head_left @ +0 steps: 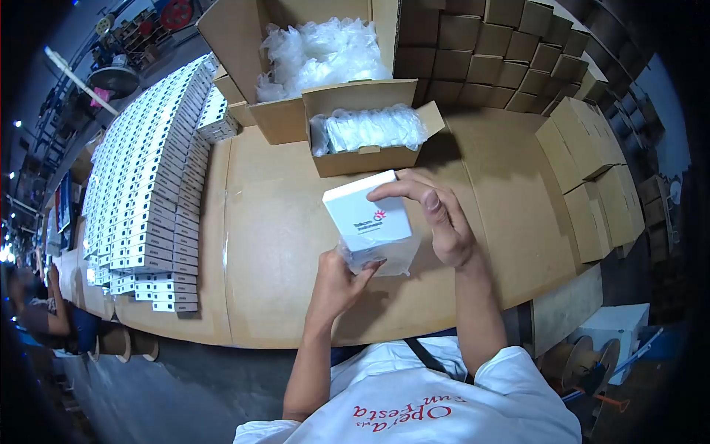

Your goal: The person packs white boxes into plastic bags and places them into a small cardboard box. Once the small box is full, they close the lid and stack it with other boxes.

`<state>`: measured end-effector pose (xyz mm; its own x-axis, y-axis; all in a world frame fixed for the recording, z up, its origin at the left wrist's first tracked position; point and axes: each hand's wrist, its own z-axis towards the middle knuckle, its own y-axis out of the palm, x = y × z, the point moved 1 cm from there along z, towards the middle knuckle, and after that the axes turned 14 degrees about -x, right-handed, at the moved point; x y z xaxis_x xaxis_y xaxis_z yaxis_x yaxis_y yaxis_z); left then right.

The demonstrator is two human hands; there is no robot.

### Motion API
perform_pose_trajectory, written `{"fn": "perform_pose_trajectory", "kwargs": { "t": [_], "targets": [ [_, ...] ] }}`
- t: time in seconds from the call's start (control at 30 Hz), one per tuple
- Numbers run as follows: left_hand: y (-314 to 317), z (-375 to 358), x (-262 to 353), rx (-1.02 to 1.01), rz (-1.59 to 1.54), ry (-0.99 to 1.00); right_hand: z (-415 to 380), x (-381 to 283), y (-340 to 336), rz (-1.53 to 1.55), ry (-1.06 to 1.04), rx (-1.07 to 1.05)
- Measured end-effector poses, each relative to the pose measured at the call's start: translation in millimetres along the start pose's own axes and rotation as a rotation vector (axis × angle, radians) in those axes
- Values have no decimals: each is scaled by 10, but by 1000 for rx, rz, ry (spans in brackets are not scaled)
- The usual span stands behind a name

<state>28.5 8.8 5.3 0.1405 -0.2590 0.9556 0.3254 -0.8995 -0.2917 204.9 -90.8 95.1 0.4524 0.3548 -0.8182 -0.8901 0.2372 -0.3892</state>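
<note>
Holding a small white cardboard box with a red-and-blue logo [367, 209] above the brown cardboard-covered table [274, 244], both hands at its lower end. Right hand [444, 222] grips the box's right side, fingers curled over the top edge, thumb against the side. Left hand [342, 283] pinches a clear plastic bag [379, 255] bunched at the box's bottom, fingers pressed together. Just behind sits an open brown carton of bagged white items [366, 135]; behind that, a larger open carton stuffed with clear plastic bags [318, 52]. Rows of stacked white boxes [151, 192] fill the table's left side. Brown cartons stacked [503, 52] far right.
</note>
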Motion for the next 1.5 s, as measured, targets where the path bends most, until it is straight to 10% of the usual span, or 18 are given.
{"fn": "perform_pose_trajectory", "kwargs": {
  "t": [0.63, 0.97, 1.5],
  "targets": [
    [24, -91, -338, 110, -728, -45, -382, 389, 191, 512, 262, -70],
    [-15, -30, -340, 146, -641, 41, -679, 853, 689, 1122, 374, 367],
    [-30, 6, 3, 185, -145, 190, -681, 865, 682, 1086, 134, 415]
  ]
}}
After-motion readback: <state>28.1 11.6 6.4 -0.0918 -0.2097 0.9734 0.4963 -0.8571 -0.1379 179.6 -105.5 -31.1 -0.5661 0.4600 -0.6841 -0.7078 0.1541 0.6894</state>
